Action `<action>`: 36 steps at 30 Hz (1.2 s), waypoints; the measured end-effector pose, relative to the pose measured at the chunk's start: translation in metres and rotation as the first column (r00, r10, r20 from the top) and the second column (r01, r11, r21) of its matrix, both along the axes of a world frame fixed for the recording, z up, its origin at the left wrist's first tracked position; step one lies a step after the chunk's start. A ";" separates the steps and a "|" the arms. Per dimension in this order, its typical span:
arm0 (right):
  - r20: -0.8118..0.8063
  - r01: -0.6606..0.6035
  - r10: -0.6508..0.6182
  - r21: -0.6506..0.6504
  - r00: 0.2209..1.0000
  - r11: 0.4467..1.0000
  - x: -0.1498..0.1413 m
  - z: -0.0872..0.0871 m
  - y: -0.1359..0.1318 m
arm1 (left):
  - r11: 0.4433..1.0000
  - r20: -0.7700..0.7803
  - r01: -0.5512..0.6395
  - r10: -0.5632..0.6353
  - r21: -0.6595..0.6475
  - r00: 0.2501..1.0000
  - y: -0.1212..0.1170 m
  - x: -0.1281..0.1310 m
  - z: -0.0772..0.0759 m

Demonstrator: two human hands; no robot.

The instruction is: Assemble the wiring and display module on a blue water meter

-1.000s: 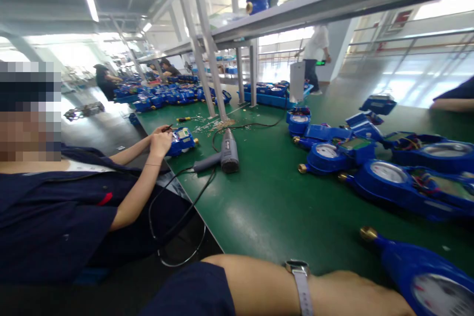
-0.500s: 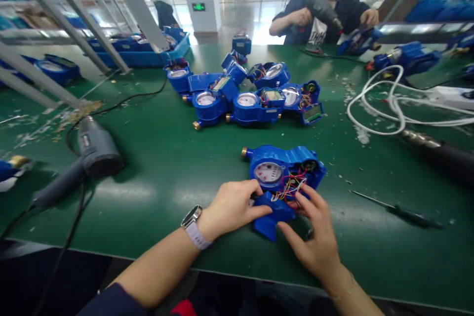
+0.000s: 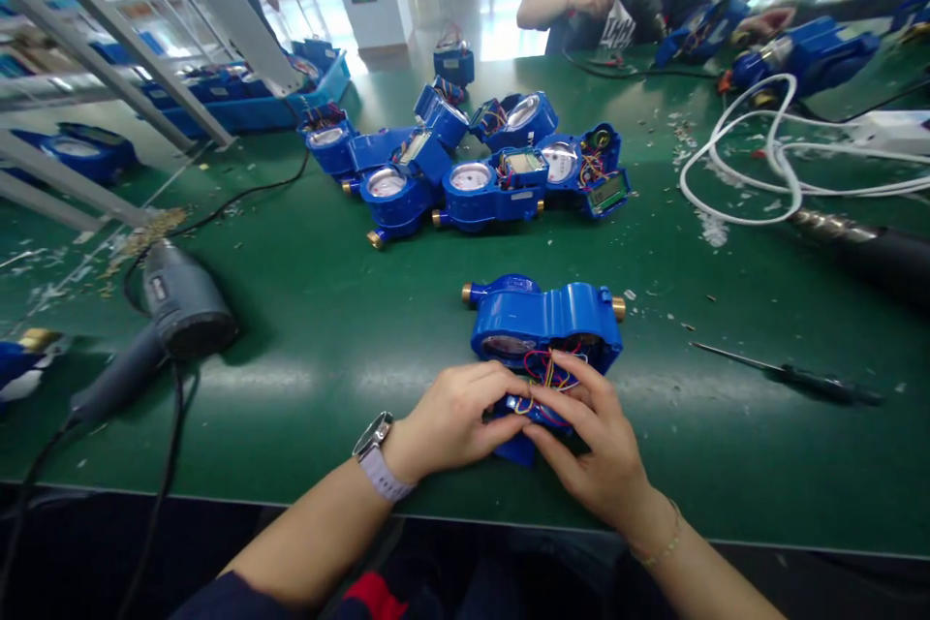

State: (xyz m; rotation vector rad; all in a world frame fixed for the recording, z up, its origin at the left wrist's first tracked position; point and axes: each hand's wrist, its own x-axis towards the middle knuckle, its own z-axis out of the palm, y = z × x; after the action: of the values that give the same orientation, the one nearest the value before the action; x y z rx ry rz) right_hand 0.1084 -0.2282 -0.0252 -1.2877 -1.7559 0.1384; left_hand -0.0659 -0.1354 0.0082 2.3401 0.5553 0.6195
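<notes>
In front of me a blue water meter [image 3: 544,315] with brass ends lies tipped so its dial leans toward me. Red, yellow and white wires [image 3: 552,368] run from its open compartment to a loose blue cover [image 3: 519,449] near the table's front edge. My left hand [image 3: 465,412], with a watch on the wrist, pinches the left side of that cover. On the other side, my right hand [image 3: 592,431] closes its thumb and fingers around the cover and wires. Both hands' fingertips nearly meet, hiding most of the cover.
Several blue water meters [image 3: 469,176] stand grouped beyond mine. A grey heat gun [image 3: 181,300] lies at left, a screwdriver [image 3: 791,376] at right. White cable [image 3: 781,155] and another hot tool [image 3: 864,242] are farther right. Across the table, a person [image 3: 603,0] holds a heat gun.
The water meter has tipped toward me, so its dial now shows only at a slant. My right hand has moved left and closed in on the cover, which has turned to show its wired side.
</notes>
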 end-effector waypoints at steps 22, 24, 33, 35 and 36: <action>0.018 0.019 -0.020 0.065 1.000 0.998 0.000 0.001 0.001 | 0.981 0.076 0.061 -0.076 0.183 0.994 0.005 0.001 -0.006; 0.011 0.015 -0.016 0.056 1.000 0.998 0.000 0.001 0.001 | 0.984 0.103 0.046 -0.064 0.172 0.993 0.004 0.002 -0.007; 0.028 -0.003 0.001 0.057 1.000 0.998 0.000 0.001 -0.003 | 0.949 0.092 -0.081 0.114 -0.304 0.989 0.001 0.004 -0.004; 0.039 0.032 -0.034 0.050 0.999 0.998 0.001 0.002 -0.004 | 0.891 0.046 -0.114 0.148 -0.439 0.988 0.001 0.005 -0.003; 0.044 0.059 -0.061 0.045 0.997 0.997 0.002 0.003 -0.005 | 0.867 0.024 -0.128 0.159 -0.482 0.987 0.002 0.005 -0.003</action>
State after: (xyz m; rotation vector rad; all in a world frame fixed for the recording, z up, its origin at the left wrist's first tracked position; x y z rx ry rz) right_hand 0.1103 -0.2331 -0.0225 -1.3198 -1.7472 0.0363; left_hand -0.0609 -0.1337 0.0054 1.8160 0.7639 0.5454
